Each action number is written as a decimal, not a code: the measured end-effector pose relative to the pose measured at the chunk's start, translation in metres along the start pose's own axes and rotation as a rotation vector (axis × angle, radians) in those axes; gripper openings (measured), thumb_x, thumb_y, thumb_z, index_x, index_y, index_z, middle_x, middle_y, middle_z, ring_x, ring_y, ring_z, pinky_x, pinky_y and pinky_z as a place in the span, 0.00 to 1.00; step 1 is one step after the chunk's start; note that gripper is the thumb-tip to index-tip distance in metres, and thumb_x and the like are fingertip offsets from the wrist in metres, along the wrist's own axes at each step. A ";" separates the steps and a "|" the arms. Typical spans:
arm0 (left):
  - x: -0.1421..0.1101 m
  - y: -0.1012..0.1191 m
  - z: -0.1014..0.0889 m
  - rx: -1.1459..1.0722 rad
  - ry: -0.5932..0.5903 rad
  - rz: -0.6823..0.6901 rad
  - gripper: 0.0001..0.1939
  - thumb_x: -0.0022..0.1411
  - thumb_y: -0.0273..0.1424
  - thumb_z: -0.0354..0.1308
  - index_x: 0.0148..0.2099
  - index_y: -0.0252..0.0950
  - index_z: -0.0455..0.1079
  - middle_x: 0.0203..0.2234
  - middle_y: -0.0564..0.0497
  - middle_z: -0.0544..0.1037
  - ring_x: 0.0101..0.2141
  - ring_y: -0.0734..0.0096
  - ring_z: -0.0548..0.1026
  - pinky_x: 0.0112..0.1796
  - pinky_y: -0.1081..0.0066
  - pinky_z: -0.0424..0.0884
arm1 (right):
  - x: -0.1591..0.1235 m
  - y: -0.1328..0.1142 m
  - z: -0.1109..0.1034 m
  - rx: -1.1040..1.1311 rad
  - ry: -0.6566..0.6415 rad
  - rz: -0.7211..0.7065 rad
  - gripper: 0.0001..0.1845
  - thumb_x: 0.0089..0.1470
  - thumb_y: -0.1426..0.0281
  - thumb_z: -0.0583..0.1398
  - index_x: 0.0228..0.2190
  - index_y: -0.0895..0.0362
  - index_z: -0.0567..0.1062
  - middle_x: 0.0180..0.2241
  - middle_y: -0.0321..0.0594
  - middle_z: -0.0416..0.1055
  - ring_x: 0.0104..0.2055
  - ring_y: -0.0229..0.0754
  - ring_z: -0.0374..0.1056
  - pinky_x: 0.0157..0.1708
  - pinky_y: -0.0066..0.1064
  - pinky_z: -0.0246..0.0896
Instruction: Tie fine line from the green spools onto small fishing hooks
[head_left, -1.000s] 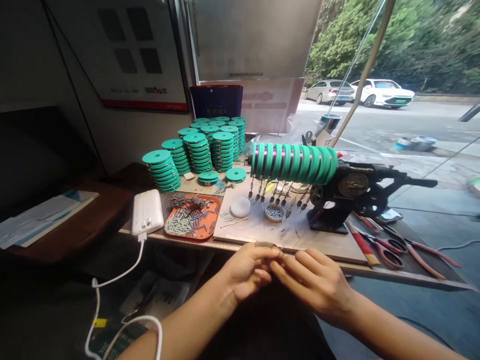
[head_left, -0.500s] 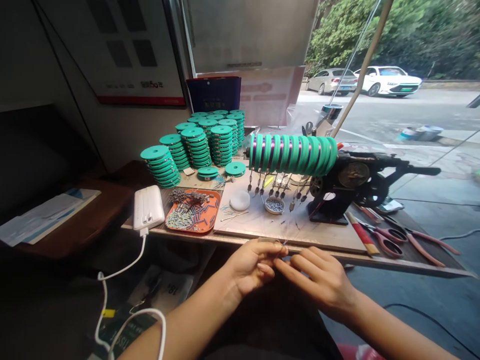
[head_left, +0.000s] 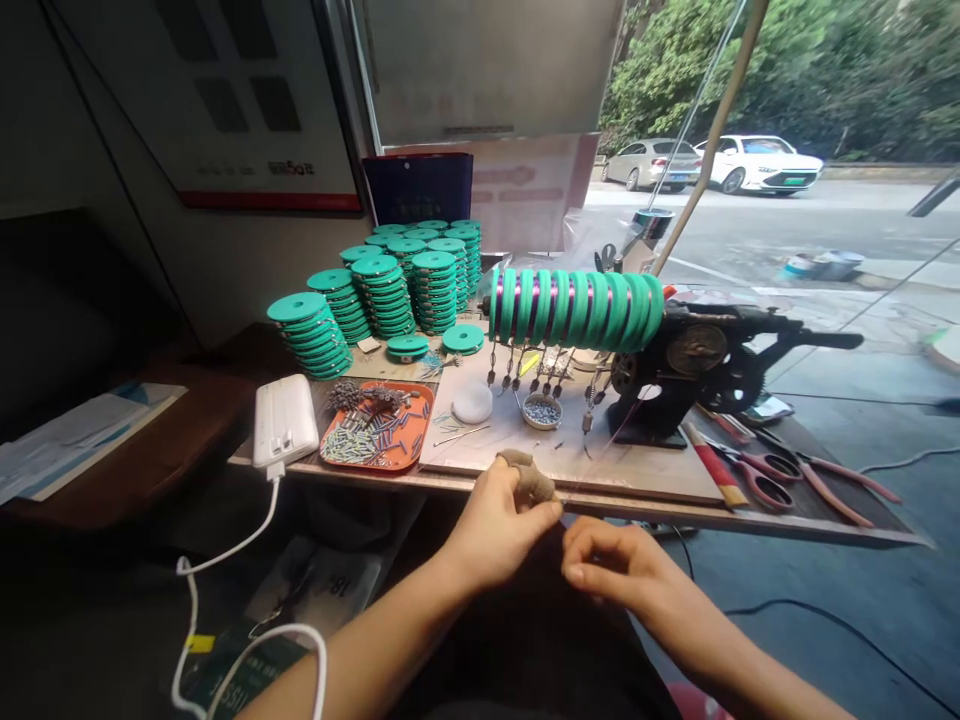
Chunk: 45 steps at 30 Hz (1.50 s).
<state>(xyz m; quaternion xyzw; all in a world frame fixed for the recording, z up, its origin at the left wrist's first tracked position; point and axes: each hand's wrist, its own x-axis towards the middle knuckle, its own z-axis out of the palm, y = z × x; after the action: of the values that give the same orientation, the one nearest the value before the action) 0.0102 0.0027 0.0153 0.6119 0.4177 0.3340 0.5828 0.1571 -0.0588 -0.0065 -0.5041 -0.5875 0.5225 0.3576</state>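
My left hand (head_left: 487,530) is in front of the board's near edge, thumb and forefinger pinched together. Beige wrappings cover some of its fingers. From the pinch a thin reddish line (head_left: 611,440) rises to the right toward the row of green foam spools (head_left: 577,308) on the black hand-worked machine (head_left: 694,350). Just right of it, lower down, my right hand (head_left: 630,565) has its fingers curled in toward the thumb; whatever they hold is too small to see. Small metal swivels (head_left: 587,422) dangle on short lines below the spools.
An orange tray (head_left: 420,450) of small tubes and metal bits lies left, beside a white power bank (head_left: 285,420) with a cable. A small bowl (head_left: 541,412) of grey beads and a white round pad (head_left: 471,404) sit on the board. Scissors (head_left: 765,485) and pliers (head_left: 840,490) lie right. Green spools (head_left: 307,335) stand stacked behind.
My left hand has turned over, its back and wrapped fingers now showing. My right hand has drawn slightly away from it and curled its fingers. The whole view has shifted a little.
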 end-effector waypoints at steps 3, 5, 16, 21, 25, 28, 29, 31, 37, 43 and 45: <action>-0.006 -0.011 0.001 0.443 0.166 0.404 0.05 0.52 0.21 0.54 0.27 0.33 0.69 0.34 0.46 0.67 0.36 0.68 0.69 0.38 0.69 0.67 | -0.011 -0.028 0.000 -0.208 0.047 -0.134 0.10 0.51 0.69 0.57 0.20 0.57 0.68 0.26 0.36 0.66 0.30 0.37 0.62 0.32 0.27 0.57; -0.009 -0.020 0.002 0.630 0.257 0.617 0.07 0.54 0.20 0.52 0.32 0.33 0.70 0.36 0.44 0.68 0.34 0.69 0.70 0.37 0.70 0.69 | -0.004 -0.050 -0.006 -0.301 0.053 -0.209 0.09 0.52 0.70 0.55 0.23 0.57 0.70 0.26 0.37 0.68 0.30 0.37 0.63 0.31 0.27 0.57; -0.005 -0.005 -0.009 0.245 0.155 0.372 0.05 0.53 0.22 0.53 0.27 0.32 0.69 0.24 0.49 0.71 0.25 0.75 0.67 0.26 0.78 0.65 | 0.077 -0.083 -0.016 -0.391 0.002 -0.231 0.04 0.47 0.72 0.58 0.24 0.60 0.72 0.20 0.35 0.67 0.20 0.33 0.58 0.21 0.25 0.54; 0.007 0.002 -0.014 -0.690 -0.183 -0.489 0.04 0.47 0.23 0.56 0.23 0.30 0.63 0.16 0.58 0.58 0.14 0.89 0.47 0.13 0.87 0.43 | 0.029 -0.046 -0.022 -1.050 0.248 -1.029 0.12 0.56 0.77 0.50 0.32 0.61 0.73 0.25 0.42 0.71 0.25 0.38 0.63 0.25 0.29 0.54; 0.009 -0.001 -0.012 -0.714 -0.187 -0.514 0.08 0.46 0.24 0.57 0.22 0.31 0.60 0.15 0.60 0.54 0.14 0.89 0.48 0.14 0.88 0.44 | 0.023 -0.023 -0.012 -1.225 0.210 -1.183 0.12 0.55 0.79 0.51 0.30 0.65 0.74 0.22 0.43 0.71 0.22 0.40 0.59 0.21 0.33 0.50; 0.005 -0.002 -0.010 -0.569 -0.117 -0.380 0.07 0.47 0.25 0.58 0.23 0.31 0.62 0.15 0.59 0.57 0.15 0.87 0.51 0.14 0.86 0.46 | 0.023 -0.018 -0.001 -1.087 0.144 -1.085 0.16 0.56 0.79 0.48 0.28 0.64 0.73 0.24 0.46 0.71 0.23 0.40 0.60 0.22 0.32 0.52; 0.004 -0.003 -0.009 -0.420 -0.069 -0.267 0.06 0.48 0.25 0.58 0.24 0.31 0.63 0.16 0.58 0.60 0.15 0.85 0.55 0.14 0.85 0.50 | 0.023 -0.019 0.001 -1.004 0.096 -1.042 0.17 0.57 0.79 0.46 0.27 0.64 0.73 0.25 0.46 0.72 0.23 0.40 0.60 0.22 0.31 0.53; 0.001 -0.006 -0.009 -0.013 0.046 0.038 0.03 0.50 0.24 0.57 0.25 0.31 0.66 0.20 0.53 0.67 0.21 0.78 0.65 0.21 0.80 0.62 | 0.024 -0.028 0.000 -0.792 -0.005 -0.924 0.17 0.57 0.79 0.46 0.25 0.62 0.72 0.24 0.44 0.71 0.24 0.38 0.61 0.23 0.29 0.56; -0.004 -0.024 -0.010 0.880 0.425 0.863 0.10 0.56 0.19 0.50 0.38 0.30 0.70 0.38 0.38 0.74 0.38 0.62 0.73 0.38 0.67 0.71 | 0.065 -0.070 -0.018 -0.100 -0.001 -0.248 0.08 0.47 0.67 0.59 0.23 0.60 0.70 0.20 0.34 0.67 0.23 0.33 0.61 0.24 0.25 0.57; -0.006 -0.020 -0.011 1.007 0.385 0.952 0.10 0.55 0.18 0.50 0.35 0.32 0.71 0.32 0.42 0.77 0.31 0.66 0.75 0.30 0.72 0.70 | 0.102 -0.072 -0.009 -0.085 -0.086 -0.126 0.09 0.38 0.67 0.61 0.17 0.61 0.70 0.16 0.33 0.65 0.19 0.32 0.58 0.21 0.25 0.54; -0.006 -0.015 -0.009 0.902 0.240 0.756 0.09 0.55 0.20 0.49 0.33 0.31 0.71 0.31 0.42 0.76 0.30 0.66 0.74 0.31 0.72 0.69 | 0.097 -0.072 -0.012 -0.110 -0.084 -0.123 0.10 0.41 0.66 0.60 0.19 0.62 0.71 0.17 0.34 0.66 0.19 0.32 0.58 0.20 0.25 0.54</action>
<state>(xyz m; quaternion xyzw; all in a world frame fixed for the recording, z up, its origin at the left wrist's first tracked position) -0.0027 0.0006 0.0016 0.8630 0.3346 0.3744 0.0552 0.1297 0.0415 0.0559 -0.4637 -0.6594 0.4872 0.3359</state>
